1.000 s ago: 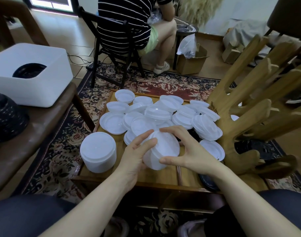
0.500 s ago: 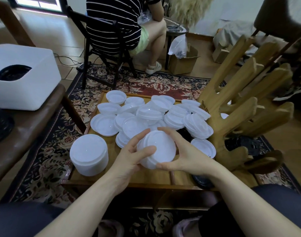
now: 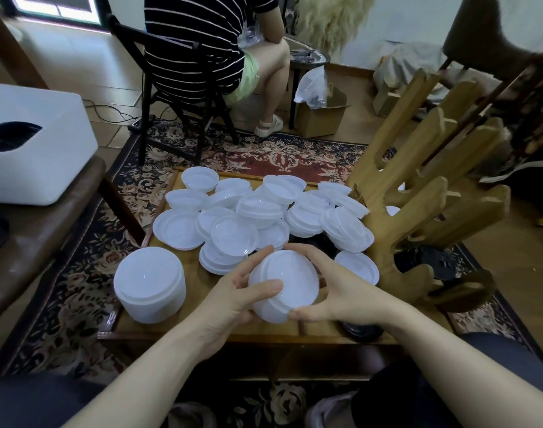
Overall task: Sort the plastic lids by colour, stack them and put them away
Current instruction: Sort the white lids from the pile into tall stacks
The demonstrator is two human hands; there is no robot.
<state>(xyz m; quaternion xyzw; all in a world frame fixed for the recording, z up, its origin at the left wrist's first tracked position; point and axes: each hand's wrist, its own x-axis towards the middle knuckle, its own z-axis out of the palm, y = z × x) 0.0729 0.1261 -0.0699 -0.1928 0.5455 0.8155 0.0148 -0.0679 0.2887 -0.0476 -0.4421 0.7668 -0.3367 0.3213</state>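
Note:
A small stack of white plastic lids [image 3: 287, 284] is held between both my hands above the front of the low wooden table [image 3: 199, 279]. My left hand [image 3: 233, 291] grips its left side with the thumb on top. My right hand [image 3: 341, 288] curls round its right side. A taller stack of white lids [image 3: 149, 284] stands at the table's front left. Several loose white lids [image 3: 264, 211] lie scattered over the table's middle and back. Black lids [image 3: 361, 330] show at the table's front right, mostly hidden by my right wrist.
A wooden rack with slanted arms [image 3: 424, 193] stands right of the table. A white bin [image 3: 32, 143] holding black lids sits on a brown bench at the left. A person in a striped top sits on a black chair [image 3: 177, 88] beyond the patterned rug.
Both hands kept hold of the lid stack, which tilted a little, and my left thumb moved onto its top. The view shifted slightly.

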